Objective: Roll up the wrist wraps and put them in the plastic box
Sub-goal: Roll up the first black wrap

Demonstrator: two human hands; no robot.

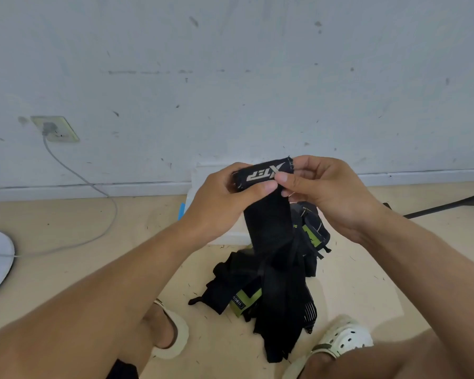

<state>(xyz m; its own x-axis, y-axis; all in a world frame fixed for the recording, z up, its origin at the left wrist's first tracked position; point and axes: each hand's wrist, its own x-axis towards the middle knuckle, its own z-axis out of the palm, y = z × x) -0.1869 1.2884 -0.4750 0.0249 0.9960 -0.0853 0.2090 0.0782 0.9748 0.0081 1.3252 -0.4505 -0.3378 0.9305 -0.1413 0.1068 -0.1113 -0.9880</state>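
Gripping the top end of a black wrist wrap (268, 222) — the left hand (225, 198) is curling its fingers and thumb around the printed end, and the right hand (326, 192) is pinching the same end from the other side. The wrap is hanging down toward a pile of wraps (246, 291) lying on the floor (93, 263). A plastic box (203, 179) is sitting just behind the pile — mostly hidden by the hands — against the wall (230, 77).
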